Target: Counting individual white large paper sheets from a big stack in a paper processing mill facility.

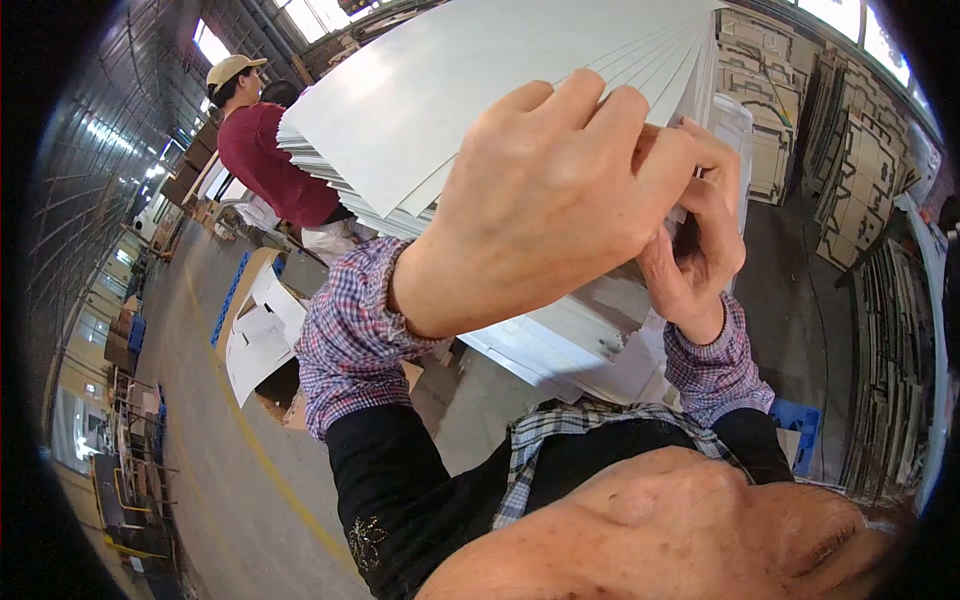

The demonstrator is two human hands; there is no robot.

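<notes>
Left hand (545,200) clamped on fanned stack of white sheets (450,90), held up near head. Right hand (695,240) closed on same stack at lower edge, fingers curled. More white flat pieces (570,345) seen below. Grey concrete floor (220,470) with yellow line, cardboard (860,170) leaned at wall, person in red shirt (270,165) behind.

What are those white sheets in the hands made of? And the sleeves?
The white sheets look like thin matte card or paperboard: flat, fanned, with stiff, crisp edges. The sleeves look like woven cloth, probably cotton: a red, blue and white check that wrinkles at the cuff.
</notes>
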